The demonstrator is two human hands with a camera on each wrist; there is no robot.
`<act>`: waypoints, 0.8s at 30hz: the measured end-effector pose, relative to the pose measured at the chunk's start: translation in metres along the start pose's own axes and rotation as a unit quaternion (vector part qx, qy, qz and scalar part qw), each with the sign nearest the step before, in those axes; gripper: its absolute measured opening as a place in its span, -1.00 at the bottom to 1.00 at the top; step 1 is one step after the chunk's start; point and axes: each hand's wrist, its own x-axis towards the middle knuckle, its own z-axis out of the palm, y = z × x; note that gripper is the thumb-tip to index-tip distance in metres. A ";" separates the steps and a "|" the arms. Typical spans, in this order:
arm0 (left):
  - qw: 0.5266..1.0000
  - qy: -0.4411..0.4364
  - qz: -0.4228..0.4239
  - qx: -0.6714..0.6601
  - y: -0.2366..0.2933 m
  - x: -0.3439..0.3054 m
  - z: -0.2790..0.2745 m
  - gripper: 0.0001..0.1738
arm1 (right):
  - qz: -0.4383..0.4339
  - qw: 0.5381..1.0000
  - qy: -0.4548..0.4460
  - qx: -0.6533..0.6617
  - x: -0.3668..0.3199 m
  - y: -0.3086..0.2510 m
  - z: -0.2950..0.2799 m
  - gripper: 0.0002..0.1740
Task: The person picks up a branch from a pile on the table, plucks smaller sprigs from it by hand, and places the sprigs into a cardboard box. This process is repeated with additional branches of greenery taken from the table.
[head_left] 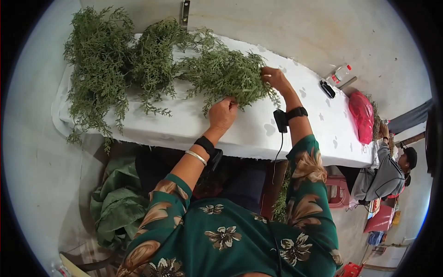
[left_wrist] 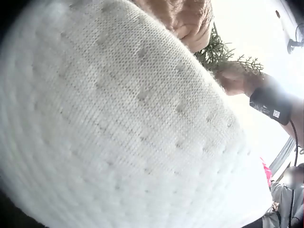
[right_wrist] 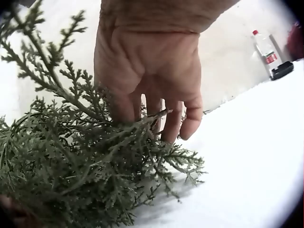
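Observation:
A loose bunch of green evergreen sprigs (head_left: 226,74) lies on the white-clothed table (head_left: 184,131) between both hands. At its near edge, my left hand (head_left: 223,114) has its fingers curled and pinches the sprigs. Its knuckles (left_wrist: 192,21) show at the top of the left wrist view, where white cloth fills most of the frame. At the bunch's right end, my right hand (head_left: 278,81) holds sprigs between thumb and bent fingers. In the right wrist view a cut stem (right_wrist: 159,114) pokes out between those fingers.
Two more heaps of evergreen, a large one (head_left: 97,64) and a smaller one (head_left: 154,57), lie to the left. A plastic bottle (head_left: 340,74), a black object (head_left: 327,89) and a pink bag (head_left: 361,115) stand to the right. Another person (head_left: 380,173) is at the far right end.

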 end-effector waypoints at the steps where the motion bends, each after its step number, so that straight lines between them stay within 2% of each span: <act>1: 1.000 -0.005 0.004 0.017 0.000 0.000 0.000 -0.83 | -0.003 0.999 -0.013 -0.038 -0.005 -0.007 0.001 -0.75; 4: 1.000 -0.011 0.002 0.024 -0.004 0.000 0.002 -0.83 | -0.008 0.992 -0.043 -0.118 -0.027 -0.027 -0.003 -0.74; 6: 1.000 -0.014 -0.001 0.027 -0.007 0.001 0.002 -0.83 | 0.107 0.990 0.055 0.079 -0.040 -0.043 -0.018 -0.73; 7: 1.000 -0.009 -0.006 0.020 -0.005 0.001 0.001 -0.82 | 0.108 0.990 0.053 0.078 -0.044 -0.053 -0.027 -0.73; 8: 1.000 -0.005 -0.011 0.011 -0.003 0.001 0.000 -0.81 | 0.122 0.963 0.127 0.203 -0.049 -0.063 -0.038 -0.73; 9: 1.000 -0.003 -0.014 0.003 -0.002 0.000 0.001 -0.80 | 0.133 0.915 0.201 0.323 -0.054 -0.068 -0.044 -0.73; 14: 0.998 0.006 -0.012 -0.063 -0.004 0.000 0.001 -0.85 | 0.063 0.930 0.192 0.308 -0.066 -0.079 -0.040 -0.71; 17: 0.996 0.003 -0.028 -0.083 -0.024 0.001 0.013 -0.87 | 0.020 0.960 0.106 0.257 -0.073 -0.095 -0.034 -0.71; 18: 0.996 0.002 -0.028 -0.083 -0.030 -0.003 0.016 -0.87 | 0.021 0.960 0.107 0.257 -0.077 -0.096 -0.032 -0.71; 21: 0.962 0.073 -0.061 -0.257 -0.033 -0.001 0.011 -0.83 | -0.020 0.951 0.139 0.274 -0.087 -0.096 -0.032 -0.72; 22: 0.962 0.072 -0.057 -0.258 -0.032 0.000 0.005 -0.83 | -0.022 0.951 0.143 0.274 -0.091 -0.096 -0.031 -0.72; 24: 0.973 0.186 -0.041 -0.128 -0.026 -0.002 -0.015 -0.68 | -0.017 0.942 0.135 0.307 -0.104 -0.096 -0.026 -0.72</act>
